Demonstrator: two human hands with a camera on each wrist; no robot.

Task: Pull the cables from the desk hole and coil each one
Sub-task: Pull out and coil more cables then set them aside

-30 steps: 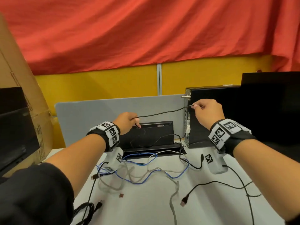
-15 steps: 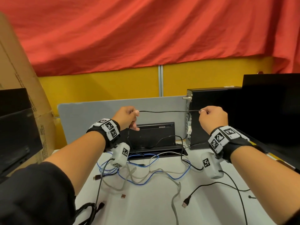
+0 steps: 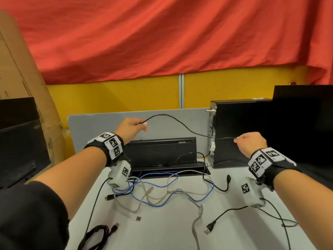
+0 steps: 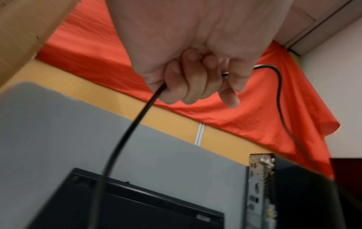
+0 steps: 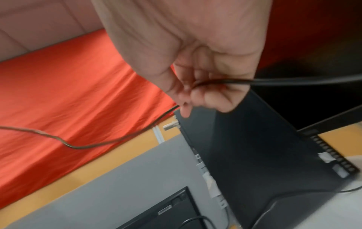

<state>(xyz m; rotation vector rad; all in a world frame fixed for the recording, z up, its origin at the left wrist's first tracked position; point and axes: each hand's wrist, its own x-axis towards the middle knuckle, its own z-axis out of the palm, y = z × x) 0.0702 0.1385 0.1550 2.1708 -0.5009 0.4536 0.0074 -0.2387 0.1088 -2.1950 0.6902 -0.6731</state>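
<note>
A thin black cable [image 3: 180,122] hangs in a slack arc between my two raised hands. My left hand [image 3: 132,126] grips one part of it in a fist, and in the left wrist view the cable [image 4: 125,139] drops from the curled fingers [image 4: 182,86] toward the open desk hole flap [image 3: 160,152]. My right hand [image 3: 250,143] pinches the cable in front of the black computer tower [image 3: 241,132]; the cable [image 5: 293,81] runs through the right hand's fingers [image 5: 205,94]. Blue [image 3: 180,193], grey [image 3: 198,215] and other black cables [image 3: 225,188] lie tangled on the desk [image 3: 162,228].
A coiled black cable [image 3: 97,237] lies at the desk's front left. A loose black USB plug [image 3: 209,229] lies front right. A grey partition [image 3: 100,130] stands behind the hole, a monitor [image 3: 302,123] at right, a cardboard box [image 3: 23,83] and dark screen at left.
My hands have moved further apart. The left hand rose and the right hand dropped to the right, so the taut cable between them now sags in an arc.
</note>
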